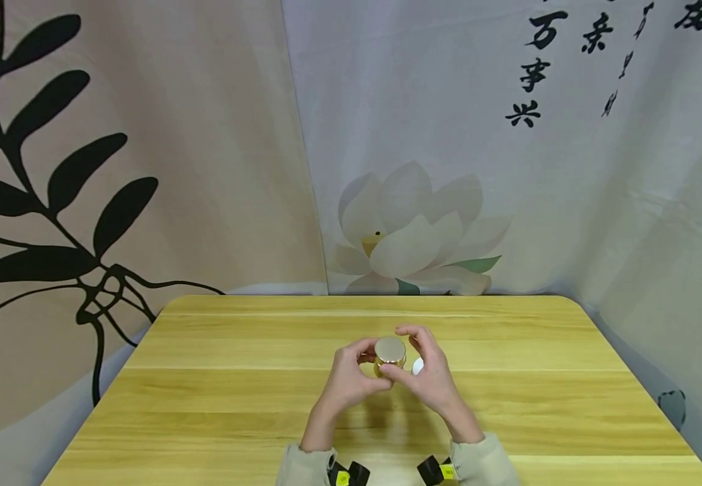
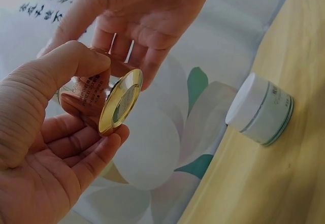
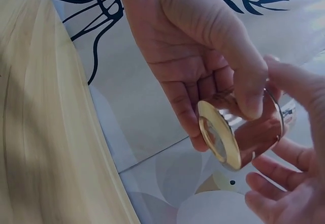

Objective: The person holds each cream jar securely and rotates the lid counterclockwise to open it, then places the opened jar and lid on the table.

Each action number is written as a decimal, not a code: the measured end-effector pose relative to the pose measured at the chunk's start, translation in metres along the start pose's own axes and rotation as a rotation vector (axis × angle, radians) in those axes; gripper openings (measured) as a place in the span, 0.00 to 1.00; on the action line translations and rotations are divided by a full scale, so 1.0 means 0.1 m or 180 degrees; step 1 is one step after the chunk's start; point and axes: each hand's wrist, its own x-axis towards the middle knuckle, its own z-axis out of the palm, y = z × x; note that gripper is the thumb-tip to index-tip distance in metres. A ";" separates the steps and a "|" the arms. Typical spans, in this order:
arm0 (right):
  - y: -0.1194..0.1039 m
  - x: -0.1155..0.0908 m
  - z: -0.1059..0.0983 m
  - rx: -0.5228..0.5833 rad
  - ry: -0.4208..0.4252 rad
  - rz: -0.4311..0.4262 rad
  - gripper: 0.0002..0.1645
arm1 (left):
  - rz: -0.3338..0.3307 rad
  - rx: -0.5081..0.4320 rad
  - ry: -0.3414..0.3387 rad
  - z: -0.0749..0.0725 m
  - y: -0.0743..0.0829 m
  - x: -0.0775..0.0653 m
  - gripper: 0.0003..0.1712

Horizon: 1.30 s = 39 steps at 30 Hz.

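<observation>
Pinching a shiny gold round jar (image 1: 390, 349) in the left hand (image 1: 351, 375) above the yellow wooden table (image 1: 223, 405), probably steadying it for a thumb touch from the wide-spread right hand (image 1: 435, 379). Seeing a squat white jar (image 2: 260, 110) on there too, maybe parked for elbow room.

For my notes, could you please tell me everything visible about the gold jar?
The gold jar is round, shiny and metallic-looking, with a flat pale top, flared base and dark print on its side. It is roughly upright above the table, gripped by the left hand; the thumb of the right hand appears to touch it.
</observation>
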 end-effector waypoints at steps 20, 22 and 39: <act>-0.01 0.00 -0.01 0.0083 -0.0017 0.0144 0.29 | -0.0002 0.0048 0.0021 0.07 -0.38 0.03 0.25; -0.02 0.01 0.00 0.0124 0.0040 0.0120 0.28 | 0.0003 0.0037 0.0024 0.07 -0.39 0.03 0.25; 0.02 0.01 -0.03 0.0066 -0.0174 -0.0059 0.31 | 0.0024 0.0045 -0.0048 0.00 0.00 0.00 0.23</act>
